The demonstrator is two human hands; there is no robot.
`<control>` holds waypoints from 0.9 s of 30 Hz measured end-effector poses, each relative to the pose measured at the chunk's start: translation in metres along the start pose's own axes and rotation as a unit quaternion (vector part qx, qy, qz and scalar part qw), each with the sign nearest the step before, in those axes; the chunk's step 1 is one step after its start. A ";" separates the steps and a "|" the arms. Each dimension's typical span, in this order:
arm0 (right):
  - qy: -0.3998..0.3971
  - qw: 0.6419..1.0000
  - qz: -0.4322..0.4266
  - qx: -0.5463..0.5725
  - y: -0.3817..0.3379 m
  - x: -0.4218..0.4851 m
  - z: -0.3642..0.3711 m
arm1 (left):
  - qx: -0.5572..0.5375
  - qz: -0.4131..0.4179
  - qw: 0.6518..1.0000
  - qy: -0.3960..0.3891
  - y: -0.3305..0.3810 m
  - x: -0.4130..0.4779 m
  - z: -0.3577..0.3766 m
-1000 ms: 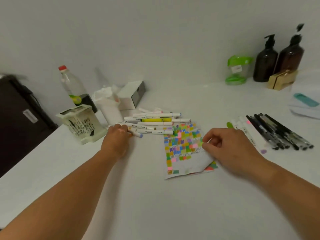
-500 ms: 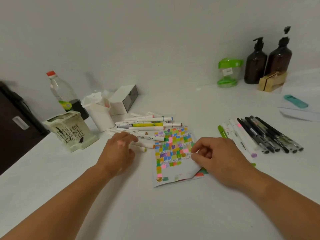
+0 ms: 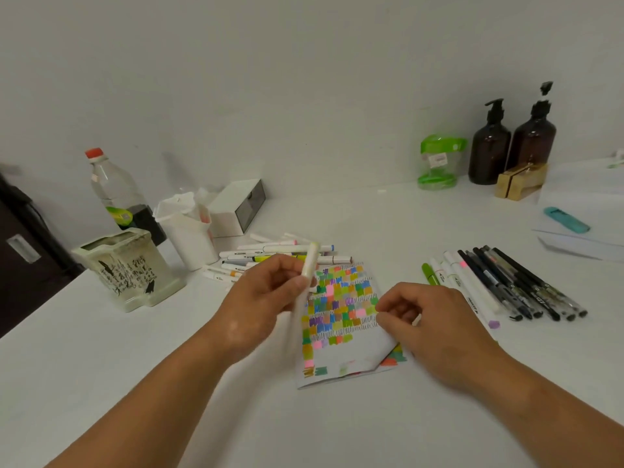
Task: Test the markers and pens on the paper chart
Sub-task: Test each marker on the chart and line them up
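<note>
Now the left hand (image 3: pixel 266 298) holds a white marker (image 3: pixel 310 261) in a closed grip, tilted over the 10 o'clock corner of the paper chart (image 3: pixel 341 319) ready for testing, while the right hand (image 3: pixel 435 325) pinches the chart's 3 o'clock edge, apparently steadying it on the counter (image 3: pixel 337 427).

- The paper chart (image 3: pixel 341 346) is seen as thin, matt paper.
- The marker (image 3: pixel 309 265) is cased in smooth white plastic.
- The table (image 3: pixel 337 427) is finished smooth and white, with a faint sheen.
- The pump bottles (image 3: pixel 489 153) are made glossy and dark brown.
- The pot (image 3: pixel 128 265) is glazed and looks ceramic.
</note>
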State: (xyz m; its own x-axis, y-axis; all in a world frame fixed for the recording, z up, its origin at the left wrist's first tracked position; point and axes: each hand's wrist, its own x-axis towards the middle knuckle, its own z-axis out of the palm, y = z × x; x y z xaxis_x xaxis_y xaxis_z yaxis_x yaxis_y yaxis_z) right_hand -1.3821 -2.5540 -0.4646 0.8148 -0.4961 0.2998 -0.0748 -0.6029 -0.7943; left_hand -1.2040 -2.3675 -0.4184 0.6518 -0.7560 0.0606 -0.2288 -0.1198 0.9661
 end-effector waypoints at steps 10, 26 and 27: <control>-0.047 0.998 0.022 0.035 -0.017 0.003 0.004 | -0.427 -0.036 0.904 -0.008 -0.031 0.014 0.039; 0.052 0.987 0.034 0.149 -0.021 0.004 -0.001 | 0.309 0.197 0.929 -0.054 -0.020 -0.005 0.036; 0.036 0.982 0.038 0.182 -0.023 0.004 -0.001 | 0.314 0.194 0.927 -0.063 -0.019 -0.006 0.036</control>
State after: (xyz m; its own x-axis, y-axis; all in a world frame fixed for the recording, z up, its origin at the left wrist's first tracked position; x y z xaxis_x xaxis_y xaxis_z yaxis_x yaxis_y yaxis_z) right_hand -1.3778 -2.5433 -0.4448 0.7705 -0.5823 0.2594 0.0876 -0.3064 -0.9479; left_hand -1.2290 -2.3839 -0.4465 0.3514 -0.8848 0.3060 -0.8302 -0.1434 0.5387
